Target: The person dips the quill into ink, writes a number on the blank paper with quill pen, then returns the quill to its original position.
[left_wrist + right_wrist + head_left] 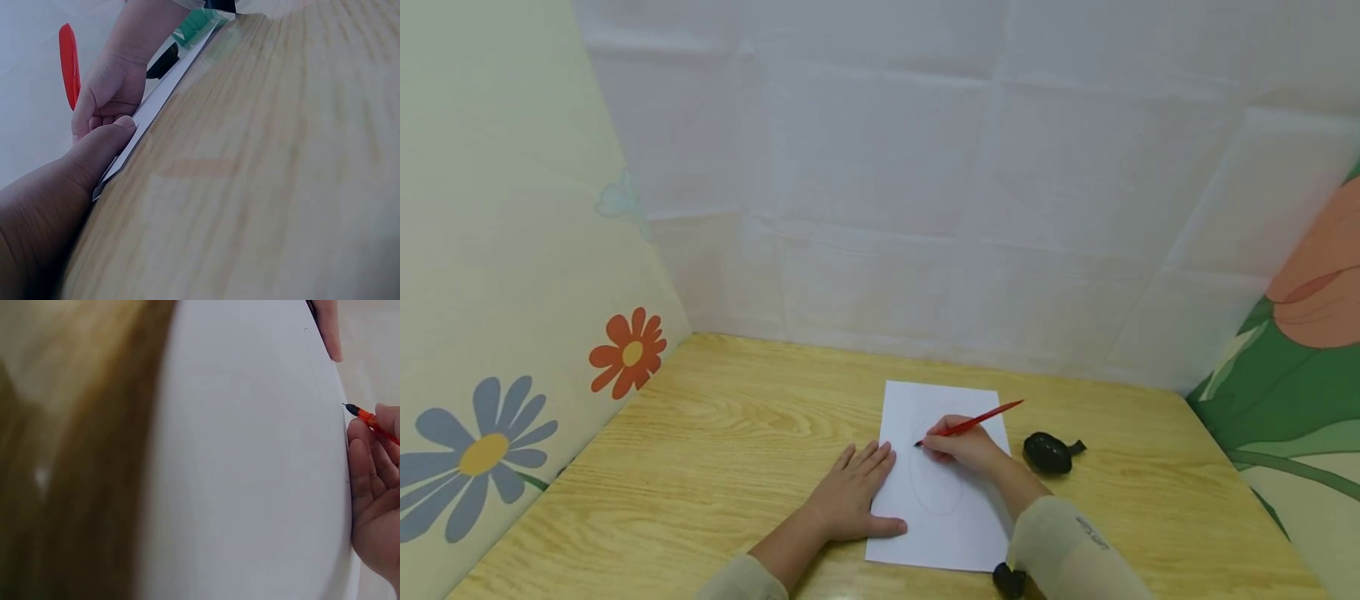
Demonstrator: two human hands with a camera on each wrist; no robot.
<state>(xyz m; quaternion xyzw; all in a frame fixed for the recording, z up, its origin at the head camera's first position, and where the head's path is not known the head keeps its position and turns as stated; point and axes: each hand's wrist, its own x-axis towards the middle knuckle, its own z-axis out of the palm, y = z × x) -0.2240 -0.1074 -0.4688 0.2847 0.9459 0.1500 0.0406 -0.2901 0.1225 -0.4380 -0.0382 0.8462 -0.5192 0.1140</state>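
A white sheet of paper (940,537) lies on the wooden table, with a faint, tall oval outline on it. My right hand (967,448) rests over the sheet and grips a slim red pen (988,415) near its black tip. That tip sits at the oval's left side; in the right wrist view the pen (370,420) shows a fine point close to a line. My left hand (853,492) lies with spread fingers across the paper's left edge, its thumb (103,140) on the sheet. Most of the oval's upper right is behind the right hand.
A glossy black rounded object (1048,452) with a short tab lies right of the paper. Another small black object (1009,581) is beside the right sleeve. White cloth (880,167) hangs behind the table (737,433); flower-printed panels (512,275) stand at both sides.
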